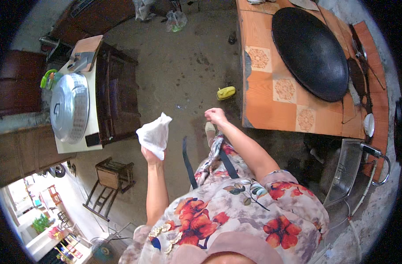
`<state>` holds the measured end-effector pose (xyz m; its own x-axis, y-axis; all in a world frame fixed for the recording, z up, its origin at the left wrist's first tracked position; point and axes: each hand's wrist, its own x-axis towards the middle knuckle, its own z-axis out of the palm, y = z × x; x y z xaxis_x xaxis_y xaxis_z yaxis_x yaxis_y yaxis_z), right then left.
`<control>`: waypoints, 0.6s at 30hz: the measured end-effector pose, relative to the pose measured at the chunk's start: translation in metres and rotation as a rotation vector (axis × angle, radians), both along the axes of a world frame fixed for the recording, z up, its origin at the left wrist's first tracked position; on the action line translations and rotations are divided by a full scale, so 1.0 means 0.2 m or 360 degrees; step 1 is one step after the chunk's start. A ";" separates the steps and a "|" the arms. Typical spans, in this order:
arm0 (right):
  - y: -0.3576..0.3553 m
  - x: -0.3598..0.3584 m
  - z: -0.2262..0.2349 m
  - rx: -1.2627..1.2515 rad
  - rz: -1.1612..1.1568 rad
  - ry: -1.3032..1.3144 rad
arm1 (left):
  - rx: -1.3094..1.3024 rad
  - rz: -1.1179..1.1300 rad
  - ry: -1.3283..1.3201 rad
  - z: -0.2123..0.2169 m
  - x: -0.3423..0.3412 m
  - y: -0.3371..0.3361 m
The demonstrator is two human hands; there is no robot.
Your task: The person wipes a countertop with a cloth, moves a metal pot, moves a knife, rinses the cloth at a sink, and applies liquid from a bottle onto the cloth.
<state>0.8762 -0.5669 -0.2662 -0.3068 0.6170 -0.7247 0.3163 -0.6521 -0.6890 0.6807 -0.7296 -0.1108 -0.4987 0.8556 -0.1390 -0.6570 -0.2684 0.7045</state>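
Note:
A crumpled white cloth [154, 135] rises from my left hand [153, 155], which grips it from below. The cloth covers most of that hand's fingers. My right hand [216, 115] hangs in front of my body with the fingers curled in, and no object shows in it. Below and beyond the right hand, a yellow object [226, 93] lies on the floor; its kind is unclear. A light-coloured shoe [210, 132] shows under my right wrist.
A tiled orange stove counter [262, 103] with a big black wok [311, 53] stands right; a metal sink [343, 174] lies nearer. On the left are a cabinet [117, 92] bearing a silver domed lid [70, 108], a wooden chair [109, 178] and a fan [102, 250].

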 end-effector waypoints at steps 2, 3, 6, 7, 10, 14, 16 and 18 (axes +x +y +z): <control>0.11 0.00 -0.19 -0.0210 -0.0104 -0.0214 | -0.0133 0.0098 -0.0127 -0.05 -0.10 0.00; 0.14 0.01 -0.29 -0.0338 -0.0226 -0.0197 | -0.0204 0.0142 -0.0205 -0.07 -0.14 -0.01; 0.25 0.08 -0.62 -0.0288 -0.0144 -0.0597 | -0.0242 0.0172 -0.0178 -0.13 -0.22 -0.02; 0.28 0.11 -0.75 -0.0188 -0.0035 -0.0753 | -0.0301 0.0198 -0.0112 -0.16 -0.26 -0.04; 0.36 0.21 -1.28 0.0313 0.0409 -0.1308 | -0.0438 0.0270 -0.0281 -0.31 -0.32 -0.11; 0.55 0.08 -1.24 0.0277 0.0317 -0.1260 | -0.0638 0.0264 -0.0497 -0.53 -0.45 -0.07; 0.62 0.04 -1.38 0.0400 0.0312 -0.1407 | -0.0703 0.0249 -0.0534 -0.63 -0.53 -0.03; 0.68 0.03 -1.46 0.0276 0.0301 -0.1381 | -0.0718 0.0231 -0.0498 -0.73 -0.54 0.02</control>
<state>0.8820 -0.4318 -0.5588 0.1965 0.7340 -0.6501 0.8619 -0.4453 -0.2423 0.5721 -0.7258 -0.2571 -0.4831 0.6030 -0.6349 -0.8317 -0.0894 0.5479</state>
